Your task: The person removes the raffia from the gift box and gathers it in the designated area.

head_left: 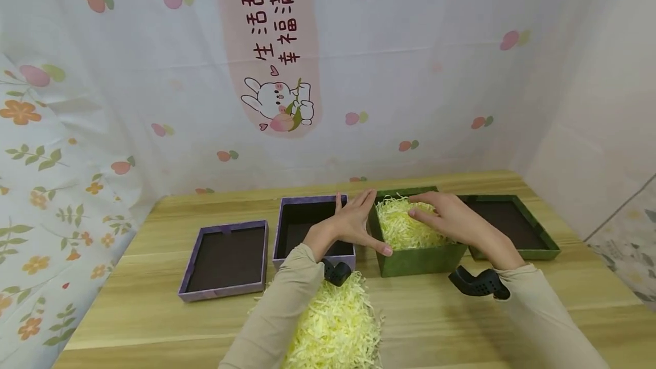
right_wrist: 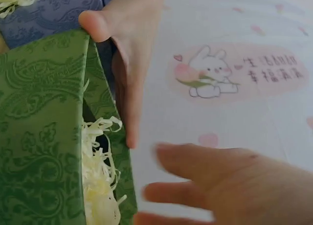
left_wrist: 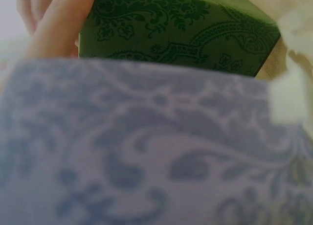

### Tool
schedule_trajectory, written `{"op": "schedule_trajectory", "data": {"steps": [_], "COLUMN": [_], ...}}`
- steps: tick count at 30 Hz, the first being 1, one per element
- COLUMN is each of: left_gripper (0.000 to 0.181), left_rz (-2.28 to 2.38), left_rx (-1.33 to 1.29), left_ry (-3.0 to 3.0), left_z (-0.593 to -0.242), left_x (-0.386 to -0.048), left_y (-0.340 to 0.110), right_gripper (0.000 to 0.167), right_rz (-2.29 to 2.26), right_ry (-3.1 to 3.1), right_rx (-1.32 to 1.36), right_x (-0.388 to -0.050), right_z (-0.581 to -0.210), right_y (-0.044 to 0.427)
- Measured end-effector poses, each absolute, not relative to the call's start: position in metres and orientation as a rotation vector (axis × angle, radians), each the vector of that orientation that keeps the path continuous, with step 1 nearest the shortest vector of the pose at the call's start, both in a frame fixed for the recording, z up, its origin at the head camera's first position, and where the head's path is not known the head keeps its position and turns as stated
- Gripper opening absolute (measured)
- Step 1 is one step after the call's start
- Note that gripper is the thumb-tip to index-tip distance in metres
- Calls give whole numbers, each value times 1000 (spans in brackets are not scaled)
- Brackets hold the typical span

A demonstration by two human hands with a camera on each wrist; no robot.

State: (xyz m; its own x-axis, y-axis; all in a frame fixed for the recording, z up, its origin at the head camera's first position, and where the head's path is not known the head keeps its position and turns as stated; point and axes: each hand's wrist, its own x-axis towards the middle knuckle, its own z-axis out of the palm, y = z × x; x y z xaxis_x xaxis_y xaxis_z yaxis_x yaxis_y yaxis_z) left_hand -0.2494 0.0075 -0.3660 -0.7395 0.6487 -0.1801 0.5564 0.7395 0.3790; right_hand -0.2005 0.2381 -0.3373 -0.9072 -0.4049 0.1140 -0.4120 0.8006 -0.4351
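A green patterned box [head_left: 422, 262] holds pale yellow shredded paper [head_left: 402, 226]. Spread along its left side is my left hand [head_left: 352, 225], thumb at the front left corner and fingers straight toward the back. The right wrist view shows this left hand [right_wrist: 134, 49] touching the box's edge. My right hand [head_left: 447, 215] hovers over the paper with fingers loosely bent; in its wrist view nothing is seen in the right hand [right_wrist: 230, 186]. A purple patterned box [head_left: 312, 199] stands left of the green one, its wall [left_wrist: 146, 146] blurred and close in the left wrist view.
A loose pile of yellow shredded paper [head_left: 338, 323] lies at the table's front, partly behind my left sleeve. The purple lid [head_left: 225, 258] lies at the left, the green lid [head_left: 504, 222] at the right. A printed curtain [head_left: 389, 73] hangs behind the wooden table [head_left: 154, 323].
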Motion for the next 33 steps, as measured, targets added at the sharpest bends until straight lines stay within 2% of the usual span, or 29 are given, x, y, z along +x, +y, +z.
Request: {"op": "schedule_trajectory", "data": {"steps": [5,13,20,23,33], "left_gripper": [124,123,121,121,120], "left_rz": [465,481,468,476,500], "left_rx": [947,960,968,959,972], "left_ry": [2644,2637,2614,2612,2609], "left_z": [-365,-364,-365,-366,-366], "left_x": [-249,-251,-251,-250,-249], "left_y": [8,8,4,4,3], "right_gripper": [68,81,99,102,94], "right_rz": [611,488,325,264,231], "right_ry": [-3184,-3313,-3529,-3580,-3527], "right_rx": [720,831,765,737,675], "right_x": [-213,-237,-250,-250,-246], "right_z": [-335,-342,-346,-351,-378], "right_y": [232,221,200,195,198]}}
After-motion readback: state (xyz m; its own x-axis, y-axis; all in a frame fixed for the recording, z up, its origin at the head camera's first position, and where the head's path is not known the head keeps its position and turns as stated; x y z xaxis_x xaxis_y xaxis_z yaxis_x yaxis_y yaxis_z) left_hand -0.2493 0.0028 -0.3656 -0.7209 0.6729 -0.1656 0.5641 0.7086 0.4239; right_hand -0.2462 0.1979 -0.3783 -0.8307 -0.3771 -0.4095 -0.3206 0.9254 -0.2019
